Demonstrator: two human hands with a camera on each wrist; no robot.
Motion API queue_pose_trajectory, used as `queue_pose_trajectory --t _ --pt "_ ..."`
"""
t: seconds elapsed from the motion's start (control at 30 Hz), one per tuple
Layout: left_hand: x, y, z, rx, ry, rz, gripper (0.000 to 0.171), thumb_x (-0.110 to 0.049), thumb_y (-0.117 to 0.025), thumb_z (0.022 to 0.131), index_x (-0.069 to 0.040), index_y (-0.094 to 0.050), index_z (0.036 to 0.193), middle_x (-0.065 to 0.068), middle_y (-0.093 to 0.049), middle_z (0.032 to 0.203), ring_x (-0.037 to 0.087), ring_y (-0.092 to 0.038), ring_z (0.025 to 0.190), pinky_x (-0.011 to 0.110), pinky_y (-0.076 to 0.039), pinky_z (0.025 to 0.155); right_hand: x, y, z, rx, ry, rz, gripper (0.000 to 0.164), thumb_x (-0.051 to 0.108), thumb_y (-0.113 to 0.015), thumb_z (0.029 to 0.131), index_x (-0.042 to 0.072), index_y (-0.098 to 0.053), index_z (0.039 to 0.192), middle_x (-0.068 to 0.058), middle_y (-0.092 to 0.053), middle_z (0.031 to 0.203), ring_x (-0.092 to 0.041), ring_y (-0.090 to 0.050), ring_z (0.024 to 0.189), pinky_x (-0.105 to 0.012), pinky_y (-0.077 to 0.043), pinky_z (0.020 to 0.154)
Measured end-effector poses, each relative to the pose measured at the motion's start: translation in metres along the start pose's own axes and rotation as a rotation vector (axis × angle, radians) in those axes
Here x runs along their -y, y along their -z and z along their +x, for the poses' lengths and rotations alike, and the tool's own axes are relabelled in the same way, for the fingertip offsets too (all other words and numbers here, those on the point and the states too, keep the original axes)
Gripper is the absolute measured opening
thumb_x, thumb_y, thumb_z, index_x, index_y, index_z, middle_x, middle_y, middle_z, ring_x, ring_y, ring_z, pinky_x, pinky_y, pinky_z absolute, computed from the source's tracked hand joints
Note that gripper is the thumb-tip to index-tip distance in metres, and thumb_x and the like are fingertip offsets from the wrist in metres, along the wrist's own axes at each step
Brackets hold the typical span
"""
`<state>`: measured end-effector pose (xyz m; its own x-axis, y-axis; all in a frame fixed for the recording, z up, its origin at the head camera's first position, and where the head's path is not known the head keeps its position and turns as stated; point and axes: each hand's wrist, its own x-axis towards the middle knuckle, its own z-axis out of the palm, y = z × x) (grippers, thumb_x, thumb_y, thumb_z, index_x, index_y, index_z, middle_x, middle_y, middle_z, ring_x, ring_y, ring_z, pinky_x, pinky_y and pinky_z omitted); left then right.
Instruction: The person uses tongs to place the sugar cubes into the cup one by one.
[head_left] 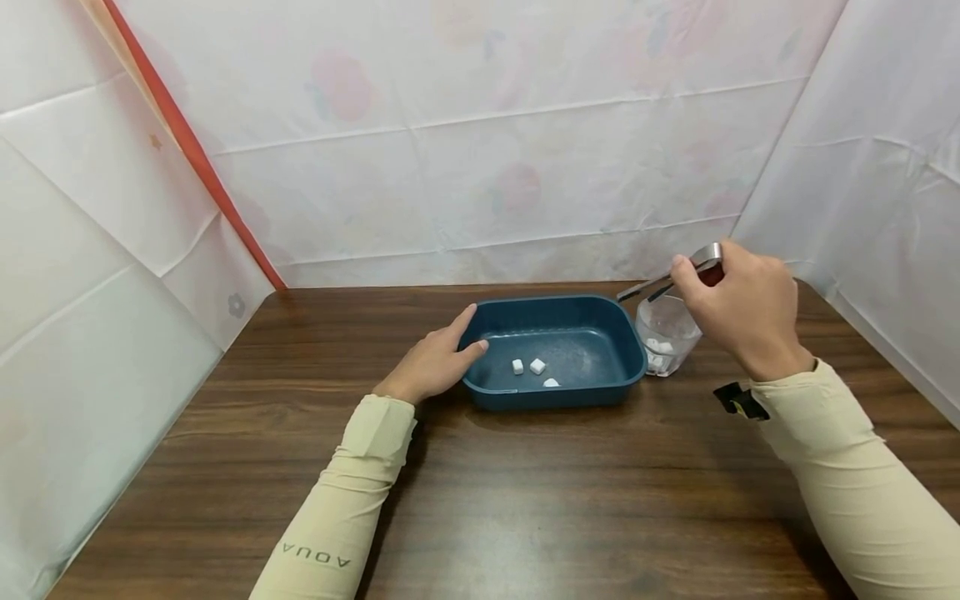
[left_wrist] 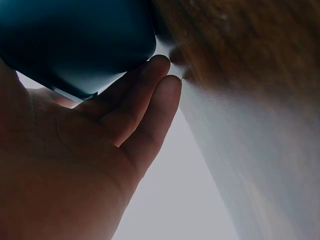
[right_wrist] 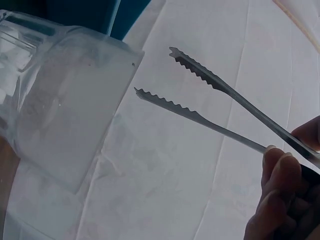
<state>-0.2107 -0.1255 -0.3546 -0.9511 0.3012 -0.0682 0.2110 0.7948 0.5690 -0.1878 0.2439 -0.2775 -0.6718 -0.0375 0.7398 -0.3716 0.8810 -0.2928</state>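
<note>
A dark blue rectangular dish [head_left: 555,397] sits on the table, with several small white cubes [head_left: 537,367] visible on its floor. My left hand [head_left: 435,360] holds the dish's left end, thumb over the rim and fingers along the outer wall. To the right of the dish stands a clear glass [head_left: 670,321] with more white cubes in its bottom. My right hand [head_left: 750,304] grips metal tongs [right_wrist: 240,110] just above the glass. Their serrated tips are spread apart with nothing between them, beside the glass's mouth in the right wrist view.
The dark wooden table [head_left: 480,500] reaches to a pale patterned sheet [head_left: 465,167] hung behind it. White sheeting [head_left: 892,192] also closes off the right side, and a red strip [head_left: 202,158] runs down the left corner.
</note>
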Motion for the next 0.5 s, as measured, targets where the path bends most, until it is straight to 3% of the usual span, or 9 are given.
queue_pose_trajectory --t 0.5 --pt "-0.0008 0.0003 0.0008 0.001 0.001 -0.002 0.073 -0.052 -0.045 0.103 -0.030 -0.010 0.163 0.004 -0.031 0.161 0.032 -0.036 0.144 0.055 -0.032 0.112 0.0002 -0.0100 -0.0035 0.021 0.049 0.010 0.040 0.030 -0.068 0.091 0.011 -0.046 0.063 -0.004 -0.044 0.051 -0.020 -0.038 0.044 -0.036 -0.027 0.042"
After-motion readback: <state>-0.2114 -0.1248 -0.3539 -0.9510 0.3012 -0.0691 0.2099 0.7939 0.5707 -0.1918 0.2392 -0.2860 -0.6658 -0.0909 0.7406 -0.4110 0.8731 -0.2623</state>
